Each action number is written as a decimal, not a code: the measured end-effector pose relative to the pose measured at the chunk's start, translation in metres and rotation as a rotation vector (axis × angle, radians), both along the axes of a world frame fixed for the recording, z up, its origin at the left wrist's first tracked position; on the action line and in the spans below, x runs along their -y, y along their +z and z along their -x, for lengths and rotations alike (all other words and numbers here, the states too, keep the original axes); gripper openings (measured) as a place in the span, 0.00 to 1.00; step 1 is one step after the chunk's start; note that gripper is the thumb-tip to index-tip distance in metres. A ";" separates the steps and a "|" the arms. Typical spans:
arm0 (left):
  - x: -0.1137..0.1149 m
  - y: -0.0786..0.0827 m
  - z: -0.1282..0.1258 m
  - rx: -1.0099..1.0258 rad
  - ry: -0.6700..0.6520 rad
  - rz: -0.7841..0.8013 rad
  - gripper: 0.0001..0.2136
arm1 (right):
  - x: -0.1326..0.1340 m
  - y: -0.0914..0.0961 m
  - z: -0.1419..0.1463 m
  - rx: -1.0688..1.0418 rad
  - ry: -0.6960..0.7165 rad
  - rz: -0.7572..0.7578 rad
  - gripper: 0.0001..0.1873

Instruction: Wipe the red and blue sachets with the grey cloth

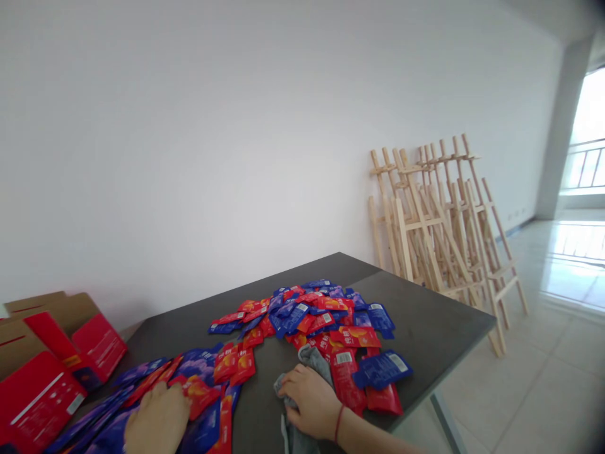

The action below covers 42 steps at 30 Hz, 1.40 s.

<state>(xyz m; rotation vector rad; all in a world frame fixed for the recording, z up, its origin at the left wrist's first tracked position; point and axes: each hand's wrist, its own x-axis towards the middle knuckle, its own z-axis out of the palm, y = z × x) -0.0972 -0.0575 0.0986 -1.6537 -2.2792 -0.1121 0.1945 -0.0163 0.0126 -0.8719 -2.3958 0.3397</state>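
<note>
My right hand [308,398] holds the soft, crumpled grey cloth [317,362]; if I push it hard to the right, the slippery-looking red packets [346,378] beside it could fall from the smooth dark counter [425,328]; left of the cloth, my left hand [158,419] lies on flat, glossy pouches [202,394]; whether it grips, I cannot tell.

Daylight glares through the right-hand window [588,120], outer edges seemingly blurred

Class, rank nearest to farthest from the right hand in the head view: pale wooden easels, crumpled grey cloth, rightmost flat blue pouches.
1. Crumpled grey cloth, under the right hand
2. Rightmost blue pouches, to its right
3. Pale wooden easels, beyond the dark table
</note>
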 end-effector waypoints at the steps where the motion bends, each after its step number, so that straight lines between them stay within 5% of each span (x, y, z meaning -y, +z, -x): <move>1: -0.009 0.001 -0.011 -0.066 -0.030 0.021 0.13 | 0.000 -0.001 0.000 -0.008 0.002 0.000 0.16; 7: -0.091 -0.013 -0.084 -0.053 -0.225 0.122 0.15 | -0.001 -0.003 -0.001 -0.028 0.012 -0.004 0.16; 11: -0.132 -0.036 -0.100 0.002 -0.178 0.174 0.20 | -0.003 -0.007 0.000 -0.028 0.007 -0.005 0.16; 14: -0.141 -0.042 -0.103 0.018 -0.169 0.174 0.21 | -0.005 -0.008 0.000 -0.020 0.013 -0.009 0.17; 21: -0.109 -0.035 -0.125 -0.003 -0.295 0.183 0.17 | -0.003 -0.004 0.000 -0.081 0.009 0.025 0.15; 28: -0.029 -0.041 -0.139 0.018 -0.371 0.156 0.20 | -0.008 -0.008 -0.001 -0.413 -0.150 0.039 0.16; 33: 0.000 -0.068 -0.128 0.504 -0.422 0.133 0.32 | -0.009 -0.010 -0.002 -0.355 -0.101 0.020 0.16; 38: -0.022 -0.088 -0.110 1.142 -0.232 0.082 0.39 | -0.008 -0.011 0.001 -0.161 0.003 -0.012 0.16; 42: -0.037 -0.094 -0.109 1.353 -0.233 0.227 0.29 | -0.009 -0.012 0.002 -0.199 -0.040 -0.024 0.15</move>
